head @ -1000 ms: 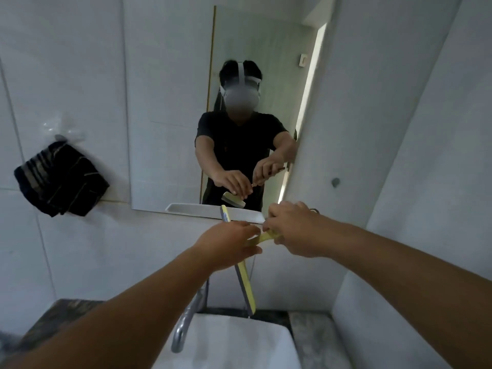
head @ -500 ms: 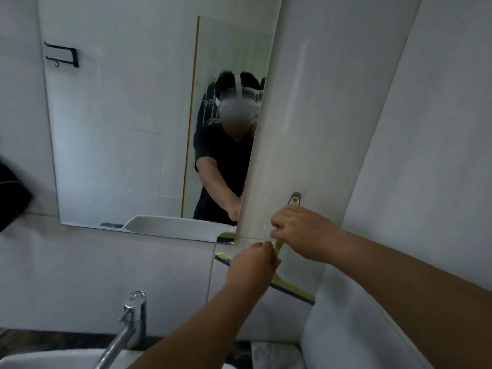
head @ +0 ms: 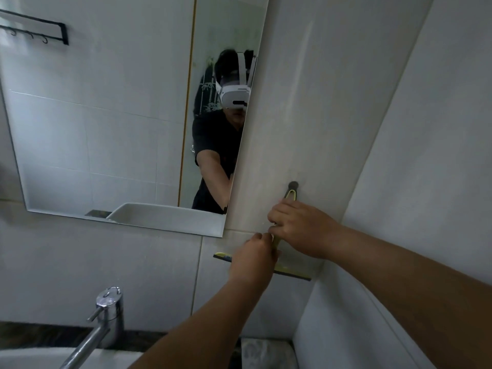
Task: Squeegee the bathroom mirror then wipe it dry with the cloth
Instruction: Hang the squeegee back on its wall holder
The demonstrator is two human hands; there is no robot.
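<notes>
A yellow squeegee (head: 292,272) with a dark blade lies flat against the tiled wall, right of the mirror (head: 106,115). Its blade runs roughly level and its handle points up. The loop at the handle's top sits at a small dark wall hook (head: 293,185). My right hand (head: 300,230) grips the handle's upper part. My left hand (head: 253,259) holds the handle just above the blade and hides the blade's middle. The mirror reflects a person in a black shirt. The cloth is out of view.
A chrome tap (head: 106,312) stands at the lower left over a white basin (head: 26,358). A side wall (head: 426,182) closes in at the right, close to the squeegee. A black hook rack (head: 34,25) shows in the mirror's top left.
The squeegee has gone from in front of the mirror to the wall at its right, its blade turning level and its loop rising to the hook. Both hands stayed on it. My view swung right.
</notes>
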